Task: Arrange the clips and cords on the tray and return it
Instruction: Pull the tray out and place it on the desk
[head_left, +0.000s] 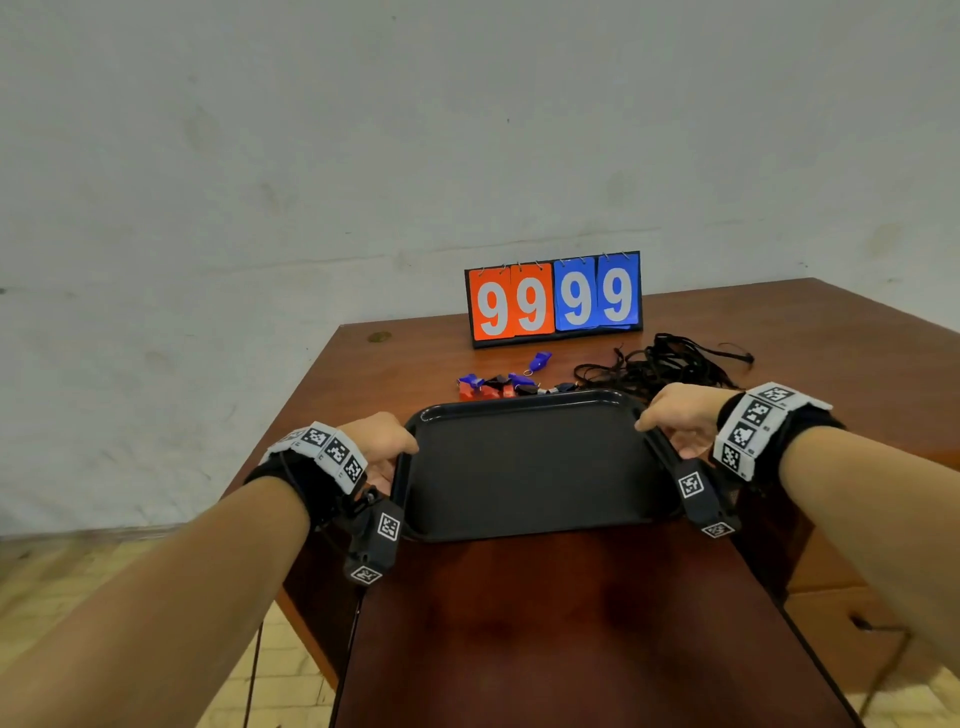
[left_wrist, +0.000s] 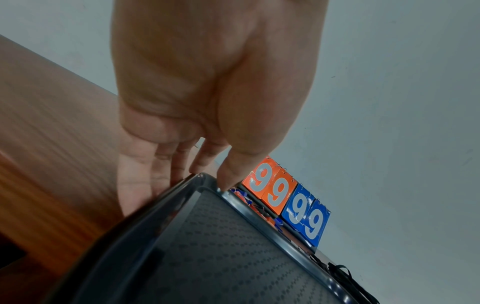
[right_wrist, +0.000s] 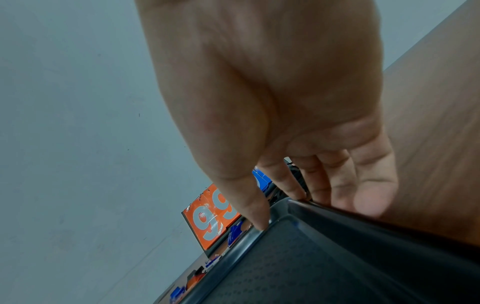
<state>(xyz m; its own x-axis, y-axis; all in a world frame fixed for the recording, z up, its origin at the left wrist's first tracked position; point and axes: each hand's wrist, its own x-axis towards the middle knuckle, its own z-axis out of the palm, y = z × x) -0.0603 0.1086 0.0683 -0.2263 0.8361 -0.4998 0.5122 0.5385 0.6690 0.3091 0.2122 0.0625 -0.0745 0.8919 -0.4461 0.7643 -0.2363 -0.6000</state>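
The brown wooden surface (head_left: 571, 597) stands against a pale wall. On its middle the black tray (head_left: 530, 467) is held at both short sides: the left hand (head_left: 382, 441) grips the left rim, thumb on top and fingers underneath, and the right hand (head_left: 680, 415) grips the right rim the same way. Nothing lies in it. Behind it stands a scoreboard (head_left: 553, 299) reading 9999. Right of centre, beyond the tray, lies a tangle of black cords (head_left: 660, 364). The blue, black and orange clips (head_left: 498, 384) sit just past the far rim.
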